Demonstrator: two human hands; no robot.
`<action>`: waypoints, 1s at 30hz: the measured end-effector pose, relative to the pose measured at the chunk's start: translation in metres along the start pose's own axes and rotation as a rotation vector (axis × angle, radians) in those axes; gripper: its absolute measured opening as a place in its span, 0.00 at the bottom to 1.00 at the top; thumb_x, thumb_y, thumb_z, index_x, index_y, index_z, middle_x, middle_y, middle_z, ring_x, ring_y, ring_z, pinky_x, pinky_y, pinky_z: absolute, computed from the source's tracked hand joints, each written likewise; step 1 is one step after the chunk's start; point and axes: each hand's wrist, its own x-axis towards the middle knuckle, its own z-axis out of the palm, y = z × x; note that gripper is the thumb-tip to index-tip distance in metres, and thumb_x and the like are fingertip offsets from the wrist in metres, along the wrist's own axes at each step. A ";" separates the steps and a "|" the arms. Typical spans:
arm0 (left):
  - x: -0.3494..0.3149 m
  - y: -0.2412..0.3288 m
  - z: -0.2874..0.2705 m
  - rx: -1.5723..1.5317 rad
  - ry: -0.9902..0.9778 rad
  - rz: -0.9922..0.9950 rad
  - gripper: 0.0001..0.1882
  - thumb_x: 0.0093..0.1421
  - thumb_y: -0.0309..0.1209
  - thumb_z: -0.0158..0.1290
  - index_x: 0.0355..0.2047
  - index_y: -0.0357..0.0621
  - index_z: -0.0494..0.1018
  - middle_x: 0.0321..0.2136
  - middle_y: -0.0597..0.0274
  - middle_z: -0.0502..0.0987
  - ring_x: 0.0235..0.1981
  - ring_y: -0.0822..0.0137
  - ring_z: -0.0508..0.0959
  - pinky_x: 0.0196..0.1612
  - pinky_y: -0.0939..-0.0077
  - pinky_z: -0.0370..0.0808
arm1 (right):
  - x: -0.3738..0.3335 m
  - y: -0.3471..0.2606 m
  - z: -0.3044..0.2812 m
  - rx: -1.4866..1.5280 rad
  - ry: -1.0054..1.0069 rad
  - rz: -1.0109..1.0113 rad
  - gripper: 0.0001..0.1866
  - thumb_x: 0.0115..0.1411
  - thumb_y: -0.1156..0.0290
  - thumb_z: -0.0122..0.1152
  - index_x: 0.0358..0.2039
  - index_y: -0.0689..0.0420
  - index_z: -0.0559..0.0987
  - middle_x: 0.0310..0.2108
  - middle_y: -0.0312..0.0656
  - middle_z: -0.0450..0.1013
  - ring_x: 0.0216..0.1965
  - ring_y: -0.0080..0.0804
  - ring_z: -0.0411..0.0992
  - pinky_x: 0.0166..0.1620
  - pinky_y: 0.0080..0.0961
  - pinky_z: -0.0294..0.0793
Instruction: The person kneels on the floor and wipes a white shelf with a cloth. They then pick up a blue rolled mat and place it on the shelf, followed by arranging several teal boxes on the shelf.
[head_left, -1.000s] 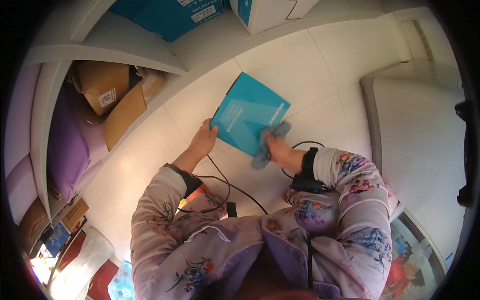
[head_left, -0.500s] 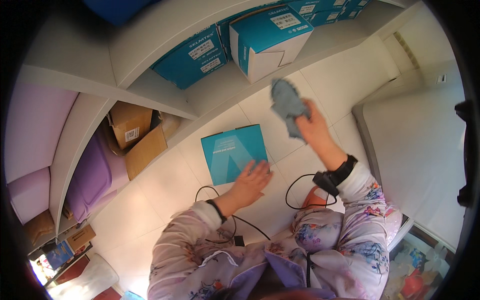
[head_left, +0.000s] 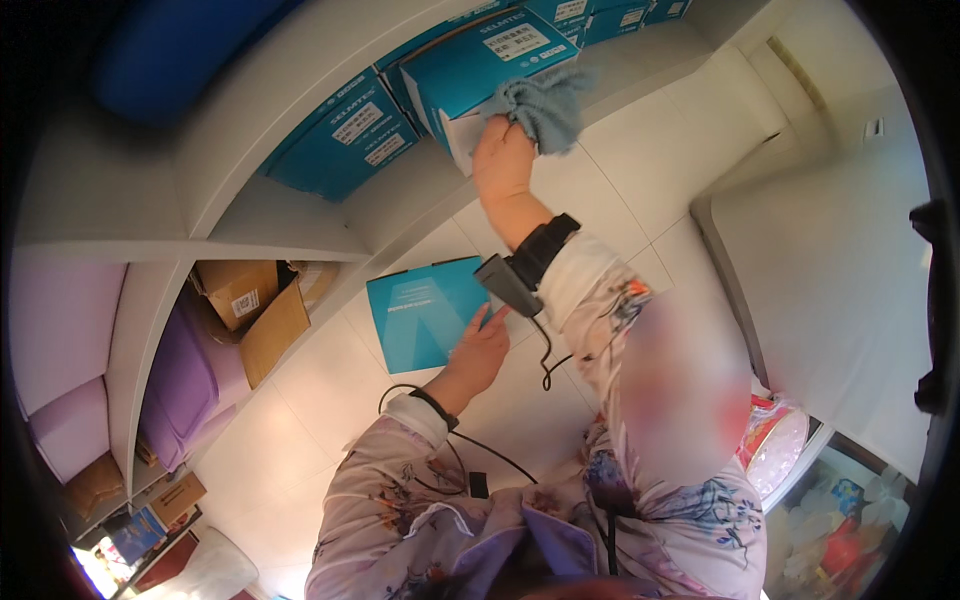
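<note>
So the right hand [head_left: 503, 160] was up at the white shelf [head_left: 300, 200], fingers bunched together around a grey-blue cloth [head_left: 545, 108], pressing it against the front corner of a teal box [head_left: 480, 62] that sat at the shelf's front edge. More teal boxes [head_left: 345, 135] were lined up along that same shelf, one just beside it on the left and a few more running off toward the far right end. A black wrist strap [head_left: 540, 250] with a small dark device showed on that arm, with a cable hanging off it.

The left hand [head_left: 478, 352] was lower down, fingers spread apart and lying flat-ish on the near edge of a flat teal box [head_left: 425, 312], which lay on the white tiled floor [head_left: 620, 180] just under the shelf's front edge. Not gripping it, as far as I could tell, just touching.

Other stuff: an open cardboard box [head_left: 250, 305] tucked in the compartment below the shelf, with purple bundles [head_left: 180, 385] next to it further left. A white cabinet [head_left: 840, 260] stood off on the right side, well apart from both hands
</note>
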 end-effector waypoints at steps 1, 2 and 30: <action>-0.003 -0.002 -0.002 0.055 -0.005 -0.023 0.19 0.54 0.32 0.47 0.46 0.40 0.71 0.51 0.55 0.67 0.65 0.55 0.49 0.66 0.50 0.38 | -0.006 0.009 0.009 0.099 -0.029 0.117 0.17 0.60 0.66 0.44 0.33 0.68 0.74 0.33 0.61 0.71 0.36 0.58 0.69 0.41 0.42 0.68; -0.005 -0.004 -0.004 0.061 -0.040 -0.040 0.19 0.53 0.31 0.47 0.46 0.40 0.70 0.51 0.55 0.67 0.64 0.56 0.51 0.66 0.50 0.39 | -0.013 0.021 0.017 0.209 -0.029 0.154 0.18 0.59 0.64 0.46 0.37 0.70 0.74 0.37 0.63 0.71 0.41 0.60 0.68 0.44 0.42 0.67; 0.073 -0.165 -0.143 -2.917 0.482 -0.699 0.58 0.52 0.68 0.42 0.61 0.29 0.34 0.57 0.34 0.53 0.54 0.42 0.62 0.57 0.44 0.57 | 0.100 0.047 -0.143 0.169 -0.538 0.052 0.24 0.61 0.56 0.49 0.44 0.67 0.72 0.40 0.53 0.72 0.42 0.37 0.71 0.45 0.27 0.68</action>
